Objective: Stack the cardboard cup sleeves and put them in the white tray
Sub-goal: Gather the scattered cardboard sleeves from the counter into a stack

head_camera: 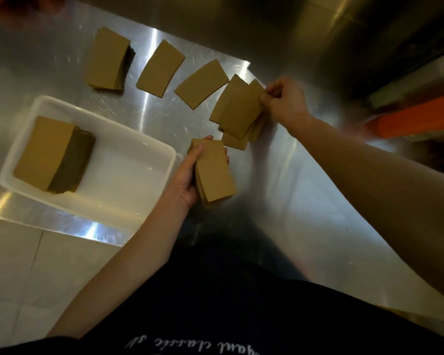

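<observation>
My left hand (189, 175) grips a stack of brown cardboard sleeves (215, 175) just right of the white tray (128, 139). Inside the tray lies a thick sleeve stack (46, 152) at its left end. My right hand (285, 99) pinches the right edge of a few fanned sleeves (237, 108), lifted over a loose pile (235, 142) on the steel counter. Two single sleeves (160, 67) (201, 83) lie flat further back, and another stack (107, 58) sits at the back left.
The steel counter (280, 175) runs under everything, with its front edge and pale floor tiles (23, 265) at the lower left. An orange object (418, 119) lies at the far right. A steel wall (267, 26) rises behind.
</observation>
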`<state>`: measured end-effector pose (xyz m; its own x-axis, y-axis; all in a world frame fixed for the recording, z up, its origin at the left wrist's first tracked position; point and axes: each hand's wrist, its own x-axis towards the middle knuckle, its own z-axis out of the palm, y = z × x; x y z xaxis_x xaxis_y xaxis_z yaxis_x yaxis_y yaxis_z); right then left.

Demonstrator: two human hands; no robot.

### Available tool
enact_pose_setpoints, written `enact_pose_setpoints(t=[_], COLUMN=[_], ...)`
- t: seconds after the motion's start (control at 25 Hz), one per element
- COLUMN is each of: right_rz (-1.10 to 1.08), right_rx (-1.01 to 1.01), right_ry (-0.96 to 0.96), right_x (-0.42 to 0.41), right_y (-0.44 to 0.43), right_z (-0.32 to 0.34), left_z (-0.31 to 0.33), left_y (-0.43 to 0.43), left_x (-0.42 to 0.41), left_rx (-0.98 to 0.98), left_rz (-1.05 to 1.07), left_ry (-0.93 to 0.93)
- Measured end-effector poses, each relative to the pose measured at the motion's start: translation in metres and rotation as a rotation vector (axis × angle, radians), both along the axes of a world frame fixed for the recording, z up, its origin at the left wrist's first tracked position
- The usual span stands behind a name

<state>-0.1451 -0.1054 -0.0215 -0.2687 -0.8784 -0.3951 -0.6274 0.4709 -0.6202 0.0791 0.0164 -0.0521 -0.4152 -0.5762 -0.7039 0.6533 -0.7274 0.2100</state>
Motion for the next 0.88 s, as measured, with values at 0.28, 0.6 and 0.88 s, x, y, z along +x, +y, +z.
enact_pose_setpoints(t=[0.28,0.6,0.88], right_rz=[0.031,0.363,0.401], right_rx=[0.037,-0.08,-0.14], right_ry=[-0.445,-0.115,0.004], right_x=[-0.015,0.039,0.043], right_y=[0.044,0.09,0.092], right_z=[0.064,0.066,0.046], left_z=[0.014,0.021,0.015], left_y=[-0.004,0.0,0.016], left_x=[-0.006,-0.013,-0.003], left_rx=[-0.066,-0.185,-0.211], left_rz=[-0.118,-0.253,-0.196], left_ry=[-0.143,0.02,0.09])
